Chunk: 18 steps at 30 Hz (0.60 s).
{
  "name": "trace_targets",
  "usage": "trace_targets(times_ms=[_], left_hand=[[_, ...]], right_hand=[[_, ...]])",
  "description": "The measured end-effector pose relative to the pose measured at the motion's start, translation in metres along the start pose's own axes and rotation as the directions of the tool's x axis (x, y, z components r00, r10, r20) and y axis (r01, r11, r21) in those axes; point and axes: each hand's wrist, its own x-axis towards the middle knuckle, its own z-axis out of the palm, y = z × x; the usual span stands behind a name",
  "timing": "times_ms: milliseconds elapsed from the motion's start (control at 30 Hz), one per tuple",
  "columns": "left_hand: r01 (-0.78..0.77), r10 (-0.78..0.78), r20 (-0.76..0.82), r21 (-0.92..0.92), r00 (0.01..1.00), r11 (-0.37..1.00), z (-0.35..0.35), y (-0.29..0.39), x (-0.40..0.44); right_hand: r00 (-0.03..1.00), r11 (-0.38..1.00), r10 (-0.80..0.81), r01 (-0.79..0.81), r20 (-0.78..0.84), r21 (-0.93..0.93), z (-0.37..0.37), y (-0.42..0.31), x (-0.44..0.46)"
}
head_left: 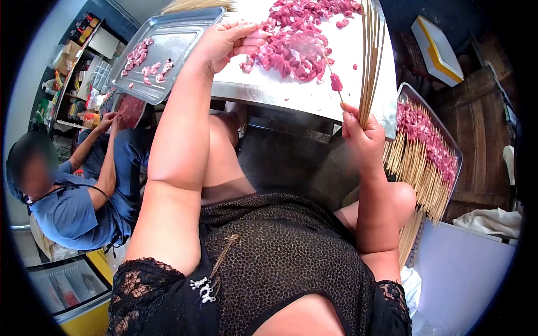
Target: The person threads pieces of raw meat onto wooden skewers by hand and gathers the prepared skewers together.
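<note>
Thin wooden skewers [370, 61] stand up in a bundle from my right hand [364, 137], which is closed round their lower ends. One separate skewer between its thumb and finger carries a piece of red meat [336, 82]. My left hand [232, 45] is at the left edge of a pile of cut raw meat [297, 53] on the white tabletop [235, 78]. Its thumb and fingers are pinched together; what they hold, if anything, is hidden.
A metal tray [179, 33] with meat pieces lies left of the pile. At the right, another tray [457, 145] holds many loaded skewers [426, 134]. A seated person [73, 207] at the left has both hands by a container of meat [130, 109]. A white-and-yellow box [437, 50] stands back right.
</note>
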Motion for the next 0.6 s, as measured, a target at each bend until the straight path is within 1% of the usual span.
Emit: trace_targets(times_ms=[100, 167, 200, 233, 267, 300, 333, 400, 433, 500, 533, 600], left_hand=[[0.005, -0.004, 0.02, -0.051, 1.0, 0.999, 0.004, 0.003, 0.001], [0.041, -0.026, -0.136, 0.113, 0.99, 0.993, -0.002, 0.002, 0.006], [0.044, -0.028, -0.139, 0.111, 0.99, 0.993, -0.005, -0.001, 0.008], [0.053, 0.024, -0.173, 0.428, 0.985, 0.902, -0.009, -0.005, 0.01], [0.073, 0.084, -0.189, 0.698, 0.978, 0.713, -0.012, -0.009, 0.012], [-0.104, 0.18, -0.03, 0.717, 0.983, 0.69, -0.018, -0.019, 0.013], [-0.126, 0.211, -0.011, 0.772, 0.977, 0.623, -0.012, -0.02, 0.011], [-0.156, 0.197, 0.031, 0.734, 0.98, 0.661, -0.001, -0.019, 0.01], [-0.156, 0.198, 0.03, 0.734, 0.98, 0.661, 0.003, -0.02, 0.01], [-0.089, 0.031, 0.088, 0.798, 0.996, 0.596, 0.008, -0.021, 0.009], [-0.094, 0.035, 0.091, 0.799, 0.995, 0.595, 0.011, -0.016, 0.007], [0.038, 0.0, -0.047, 0.808, 0.999, 0.588, 0.017, -0.006, 0.005]], right_hand=[[1.0, 1.0, 0.026, -0.026, 0.001, 0.01, 0.002, -0.002, -0.001], [0.999, 0.998, 0.045, -0.046, 0.016, 0.043, 0.003, -0.005, -0.002], [0.999, 0.998, 0.048, -0.049, 0.019, 0.042, 0.004, -0.004, -0.002], [0.999, 0.998, 0.051, -0.052, 0.011, 0.025, 0.005, -0.004, -0.002], [0.999, 0.999, 0.053, -0.053, 0.004, 0.008, 0.006, -0.003, -0.002], [0.999, 0.999, 0.054, -0.054, 0.008, 0.009, 0.006, -0.003, -0.002], [0.998, 0.998, 0.059, -0.059, 0.003, 0.014, 0.007, -0.002, -0.002], [0.998, 0.998, 0.064, -0.064, -0.002, 0.018, 0.006, -0.002, -0.001], [0.998, 0.998, 0.064, -0.064, 0.003, 0.027, 0.006, -0.002, -0.001], [0.998, 0.997, 0.064, -0.064, 0.007, 0.035, 0.006, 0.0, -0.001], [0.999, 0.999, 0.046, -0.046, 0.009, 0.029, 0.005, 0.001, 0.0], [1.0, 0.999, 0.025, -0.025, 0.005, 0.026, 0.005, 0.0, 0.001]])
